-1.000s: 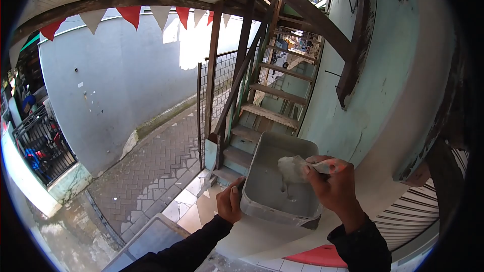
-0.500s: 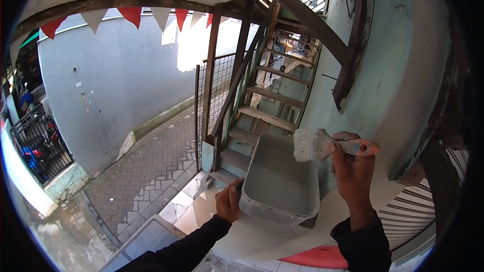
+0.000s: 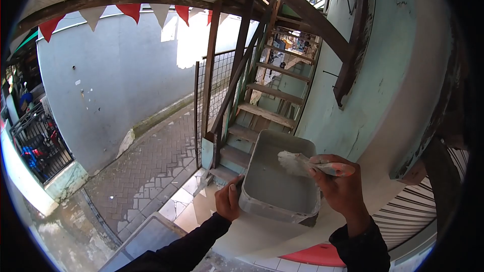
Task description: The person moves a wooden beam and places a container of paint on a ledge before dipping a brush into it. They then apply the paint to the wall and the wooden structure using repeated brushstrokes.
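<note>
My left hand (image 3: pixel 228 200) grips the left side of a grey rectangular tub (image 3: pixel 275 213), its fingers closed over the rim. Grey liquid paint (image 3: pixel 272 184) lies inside the tub. In my right hand (image 3: pixel 339 186) is a wide paintbrush (image 3: pixel 330 167), pinched by its orange-marked handle. The brush's pale, paint-coated bristles point left and overlap the paint's surface in this view. My right fingers are close over the tub's right rim.
Wooden stairs (image 3: pixel 272 93) with a dark handrail (image 3: pixel 234 85) rise behind the tub. A pale green wall (image 3: pixel 383 80) stands at the right, partly coated grey-white. Left lies a paved alley (image 3: pixel 156 171) beside a grey wall (image 3: pixel 131 80). A wooden bracket (image 3: pixel 348 70) juts from the green wall.
My right hand has lowered and shifted left, bringing the paintbrush from above the tub's right edge to over the paint. My left hand stays on the tub.
</note>
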A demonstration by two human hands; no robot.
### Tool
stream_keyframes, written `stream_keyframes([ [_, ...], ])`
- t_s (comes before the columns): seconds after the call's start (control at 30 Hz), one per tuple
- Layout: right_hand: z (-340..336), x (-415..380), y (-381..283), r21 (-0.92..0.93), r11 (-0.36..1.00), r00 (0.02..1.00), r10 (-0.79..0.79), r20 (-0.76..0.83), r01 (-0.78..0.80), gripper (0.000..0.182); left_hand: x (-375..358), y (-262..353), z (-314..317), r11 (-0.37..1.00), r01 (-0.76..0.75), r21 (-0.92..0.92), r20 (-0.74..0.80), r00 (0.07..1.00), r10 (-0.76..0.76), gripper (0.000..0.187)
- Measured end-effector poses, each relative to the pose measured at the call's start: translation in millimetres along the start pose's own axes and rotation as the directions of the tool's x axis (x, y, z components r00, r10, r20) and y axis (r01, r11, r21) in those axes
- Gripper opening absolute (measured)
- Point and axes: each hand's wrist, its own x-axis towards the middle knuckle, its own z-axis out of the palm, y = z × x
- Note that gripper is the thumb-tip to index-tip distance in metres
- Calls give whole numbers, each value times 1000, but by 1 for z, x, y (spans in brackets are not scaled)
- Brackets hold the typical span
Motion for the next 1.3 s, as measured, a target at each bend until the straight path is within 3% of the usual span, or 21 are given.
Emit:
stream_keyframes([
  [0.1, -10, 4, -2, -67, 991, 993, -114, -16, 112, 20, 1, 9, -2, 999, 45, 12, 18, 999, -45, 42],
  [0.3, -25, 21, -13, -190, 979, 991, -51, 122, 74, 21, 1, 5, 0, 999, 38, -3, 11, 999, -37, 42],
  [0.4, 1, 34, 2, -232, 971, 979, -11, 202, 59, 14, 0, 5, -2, 998, 61, 0, 24, 998, -61, 42],
  [0.5, 33, 39, 39, -284, 954, 959, -10, 283, 94, 23, -1, 5, -2, 997, 79, 1, 34, 996, -79, 41],
  [0.6, 46, 38, 45, -316, 937, 921, -18, 390, 152, 22, 1, 11, -4, 996, 83, 31, 40, 996, -84, 42],
  [0.7, 34, 35, 38, -253, 962, 884, 33, 466, 97, 22, 1, 11, -3, 995, 94, 35, 44, 994, -95, 43],
  [0.8, 11, 30, 22, -114, 988, 848, 145, 510, -101, 23, 2, 13, -3, 996, 85, 14, 41, 996, -85, 45],
  [0.9, -8, 27, 22, -156, 979, 833, 194, 518, -131, 37, 3, 14, -2, 997, 82, 4, 37, 996, -82, 46],
  [1.0, -20, 31, 8, -86, 960, 773, 267, 575, -268, 47, 2, 12, -2, 998, 62, 20, 28, 998, -62, 46],
  [1.2, 6, 36, 14, -153, 968, 733, 251, 632, -200, 47, 2, 11, -3, 996, 85, 19, 46, 995, -86, 45],
  [1.3, 10, 47, 2, -260, 943, 759, 323, 566, -207, 46, 2, 11, -3, 995, 93, 27, 44, 995, -94, 45],
])
